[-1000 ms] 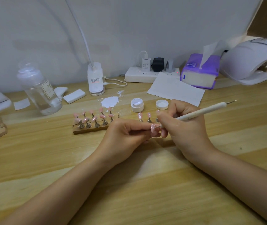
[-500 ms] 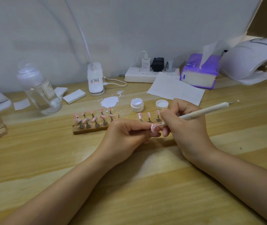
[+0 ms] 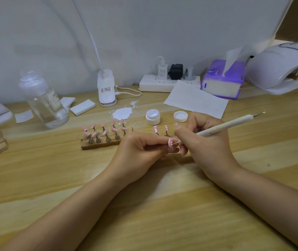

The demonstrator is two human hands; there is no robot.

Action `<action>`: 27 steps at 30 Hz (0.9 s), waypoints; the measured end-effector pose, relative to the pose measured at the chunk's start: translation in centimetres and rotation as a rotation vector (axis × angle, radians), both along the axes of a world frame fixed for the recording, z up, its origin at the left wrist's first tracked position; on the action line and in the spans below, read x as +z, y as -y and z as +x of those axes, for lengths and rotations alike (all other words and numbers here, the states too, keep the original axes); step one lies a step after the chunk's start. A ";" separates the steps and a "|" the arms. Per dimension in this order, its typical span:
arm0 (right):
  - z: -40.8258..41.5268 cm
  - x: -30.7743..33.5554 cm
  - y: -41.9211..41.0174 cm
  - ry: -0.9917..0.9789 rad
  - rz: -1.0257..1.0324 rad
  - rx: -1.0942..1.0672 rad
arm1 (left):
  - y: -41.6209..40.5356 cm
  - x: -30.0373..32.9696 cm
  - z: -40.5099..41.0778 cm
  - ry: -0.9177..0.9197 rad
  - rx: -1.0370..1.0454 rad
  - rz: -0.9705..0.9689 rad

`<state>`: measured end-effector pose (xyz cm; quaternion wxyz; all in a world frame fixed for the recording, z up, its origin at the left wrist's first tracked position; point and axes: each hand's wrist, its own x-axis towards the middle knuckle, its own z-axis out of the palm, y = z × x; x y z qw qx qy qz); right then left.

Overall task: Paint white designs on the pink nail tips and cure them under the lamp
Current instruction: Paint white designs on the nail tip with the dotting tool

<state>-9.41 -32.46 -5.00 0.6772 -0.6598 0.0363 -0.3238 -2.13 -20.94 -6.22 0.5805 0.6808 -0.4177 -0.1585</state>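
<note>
- A pink nail tip (image 3: pixel 170 142), already marked with white dots, is pinched between the curled fingers of the left hand (image 3: pixel 141 151), just above the tabletop (image 3: pixel 144 205).
- A white dotting pen (image 3: pixel 222 127) is gripped by the right hand (image 3: pixel 204 140), its fine point resting on or just at the tip's surface.
- Three dotted tips (image 3: pixel 166 130) stand on their stems just behind the hands; undecorated ones wait on a wooden rack (image 3: pixel 101 140) to the left.
- An open paint jar (image 3: pixel 153 116) and its lid (image 3: pixel 180 116) sit near, beside a white spill (image 3: pixel 122 113).
- The curing lamp (image 3: pixel 280 67) stands well apart at the far right.
- Wet dots could probably be smeared by a slipped finger, or by a knock during transfer to the lamp.
- A blob could be left if the pen is pressed too hard.
</note>
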 end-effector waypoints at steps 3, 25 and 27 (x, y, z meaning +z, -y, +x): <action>0.0 0.0 0.0 -0.004 0.002 0.003 | 0.0 0.0 0.0 -0.017 0.003 0.004; 0.1 0.0 -0.1 -0.027 -0.001 0.010 | 0.0 -0.2 0.1 -0.049 -0.010 0.002; 0.1 0.0 -0.1 -0.028 0.000 0.006 | 0.1 -0.2 0.1 -0.046 -0.007 0.002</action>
